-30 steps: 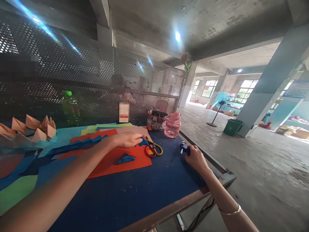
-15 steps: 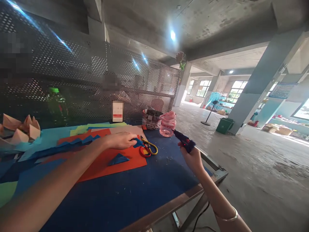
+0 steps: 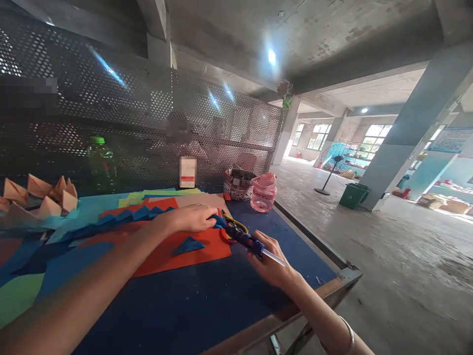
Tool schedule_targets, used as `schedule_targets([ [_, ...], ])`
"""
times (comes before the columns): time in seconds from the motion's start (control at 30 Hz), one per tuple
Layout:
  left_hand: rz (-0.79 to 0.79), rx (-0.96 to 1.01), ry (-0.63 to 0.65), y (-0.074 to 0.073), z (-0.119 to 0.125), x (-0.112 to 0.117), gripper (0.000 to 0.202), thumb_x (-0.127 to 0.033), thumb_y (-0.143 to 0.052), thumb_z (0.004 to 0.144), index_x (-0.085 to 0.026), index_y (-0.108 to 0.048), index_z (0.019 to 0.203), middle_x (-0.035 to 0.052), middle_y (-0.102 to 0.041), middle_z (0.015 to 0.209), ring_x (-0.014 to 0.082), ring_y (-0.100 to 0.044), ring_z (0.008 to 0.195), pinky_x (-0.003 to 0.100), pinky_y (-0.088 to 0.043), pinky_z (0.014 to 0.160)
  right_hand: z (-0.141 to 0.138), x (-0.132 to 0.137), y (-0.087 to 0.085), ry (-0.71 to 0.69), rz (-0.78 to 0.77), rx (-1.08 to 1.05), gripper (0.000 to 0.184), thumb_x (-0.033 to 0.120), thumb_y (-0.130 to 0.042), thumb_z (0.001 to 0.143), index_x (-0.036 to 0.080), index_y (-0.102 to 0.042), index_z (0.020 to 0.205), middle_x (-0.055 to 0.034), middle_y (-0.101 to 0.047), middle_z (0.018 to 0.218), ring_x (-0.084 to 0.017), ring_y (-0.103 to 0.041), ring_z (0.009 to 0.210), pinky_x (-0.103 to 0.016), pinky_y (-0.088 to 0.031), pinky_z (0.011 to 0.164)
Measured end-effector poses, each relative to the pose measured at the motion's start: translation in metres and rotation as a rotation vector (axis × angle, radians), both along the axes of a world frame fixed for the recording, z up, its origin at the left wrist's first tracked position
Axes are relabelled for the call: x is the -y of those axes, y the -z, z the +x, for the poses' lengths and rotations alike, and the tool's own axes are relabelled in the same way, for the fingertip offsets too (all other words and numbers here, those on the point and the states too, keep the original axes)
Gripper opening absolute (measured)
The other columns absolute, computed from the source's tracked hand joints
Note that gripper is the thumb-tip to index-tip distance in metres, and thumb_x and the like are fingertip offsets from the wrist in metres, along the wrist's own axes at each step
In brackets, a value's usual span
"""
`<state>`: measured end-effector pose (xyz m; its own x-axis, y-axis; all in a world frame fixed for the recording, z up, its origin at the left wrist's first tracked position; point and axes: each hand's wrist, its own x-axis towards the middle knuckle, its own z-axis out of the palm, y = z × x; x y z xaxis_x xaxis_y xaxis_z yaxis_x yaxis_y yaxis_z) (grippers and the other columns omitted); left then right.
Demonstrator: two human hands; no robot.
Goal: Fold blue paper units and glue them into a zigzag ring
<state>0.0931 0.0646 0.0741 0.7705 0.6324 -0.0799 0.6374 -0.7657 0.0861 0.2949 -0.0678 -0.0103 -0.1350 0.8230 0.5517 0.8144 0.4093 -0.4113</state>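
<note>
Left hand [image 3: 190,218]: closed on blue zigzag-cut paper strip [image 3: 148,214], laid over orange card [image 3: 197,249].
Right hand [image 3: 271,260]: gripping dark-blue hot glue gun [image 3: 240,237], held just beside the left hand.

glossy blue plastic glue gun [image 3: 240,237], matt orange paper [image 3: 210,251]

The left forearm [image 3: 81,281] and right forearm [image 3: 318,308] are bare; a thin, seemingly silver bangle [image 3: 350,335] circles that wrist.

No lettering can be read from where I stand. The blue wall sign [image 3: 451,139] is too small, and the upright white box [image 3: 187,172] is blurred.
</note>
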Motion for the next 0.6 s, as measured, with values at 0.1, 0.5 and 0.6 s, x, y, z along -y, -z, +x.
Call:
schedule_targets([
  [0.1,0.011,-0.009,0.011,0.0001,0.0014,0.0020,0.026,-0.029,-0.035,0.084,-0.019,-0.059,0.084,0.0070,-0.065,0.080,0.0195,-0.057,0.069,0.028,-0.036,0.057,-0.0008,-0.0016,0.0006,0.010,-0.023,0.013,0.015,0.013,-0.047,0.072,0.022,-0.035,0.070,0.0039,-0.043,0.065,-0.011,-0.037,0.055,-0.023,-0.031,0.055],
  [0.5,0.063,-0.029,0.061,0.0027,0.0085,0.0105,0.026,-0.023,-0.035,0.085,-0.017,-0.060,0.088,0.0121,-0.067,0.095,0.0257,-0.062,0.087,0.034,-0.043,0.073,-0.0046,-0.0028,-0.0012,0.045,-0.026,0.065,0.015,0.012,-0.047,0.071,0.022,-0.035,0.069,0.0028,-0.048,0.066,-0.012,-0.043,0.057,-0.023,-0.031,0.055],
  [0.6,0.072,-0.024,0.074,0.0056,0.0087,0.0099,0.027,-0.023,-0.035,0.085,-0.017,-0.060,0.090,0.0124,-0.067,0.095,0.0262,-0.062,0.088,0.034,-0.044,0.074,-0.0053,-0.0029,-0.0013,0.051,-0.036,0.071,0.015,0.013,-0.047,0.072,0.022,-0.035,0.069,0.0027,-0.048,0.066,-0.012,-0.044,0.057,-0.024,-0.031,0.056],
])
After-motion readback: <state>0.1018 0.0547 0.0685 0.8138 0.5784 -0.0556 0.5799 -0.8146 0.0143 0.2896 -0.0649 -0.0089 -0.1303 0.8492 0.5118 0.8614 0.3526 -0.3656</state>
